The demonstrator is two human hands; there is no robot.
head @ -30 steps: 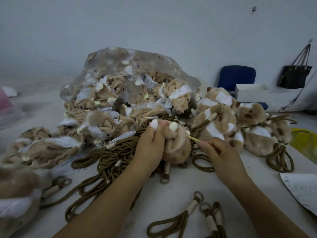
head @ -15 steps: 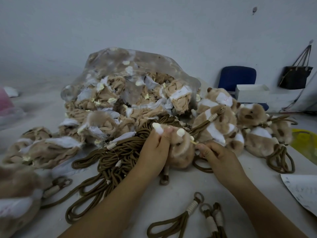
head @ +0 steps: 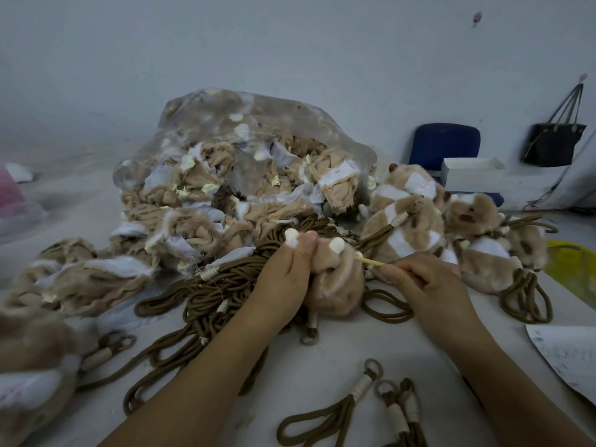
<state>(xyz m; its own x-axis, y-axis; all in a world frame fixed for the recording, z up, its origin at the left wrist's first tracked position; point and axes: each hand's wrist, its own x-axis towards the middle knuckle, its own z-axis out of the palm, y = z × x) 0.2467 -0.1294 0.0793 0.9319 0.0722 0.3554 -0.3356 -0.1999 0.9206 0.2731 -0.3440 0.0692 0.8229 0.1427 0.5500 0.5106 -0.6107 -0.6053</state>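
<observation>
Pale wall and a white counter point(head: 325, 366) frame a cluttered workplace. At the middle of the frame, the left grip point(head: 283, 279) is clenched around a tan plush toy point(head: 335, 285), thumb pressed near the toy's top between two small white nubs. The toy sits low over the counter, against a heap of brown cords point(head: 206, 285). Just right of it, the right grip point(head: 425, 285) pinches a thin pale stick point(head: 371, 261), whose far tip meets the toy's upper right side.

Behind the hands, a clear plastic bag point(head: 225, 124) spills limp tan and white fabric skins across the left half of the frame. Stuffed toys point(head: 419, 227) with cords attached are piled at the right middle. Short looped cords point(head: 338, 414) with pale wrapped bands lie along the bottom edge. A sheet of paper point(head: 567, 356) shows at the lower right, something yellow point(head: 574, 262) above it. A blue chair point(head: 446, 143), a white box point(head: 471, 175) and a black handbag point(head: 553, 143) hanging on the wall fill the upper right.
</observation>
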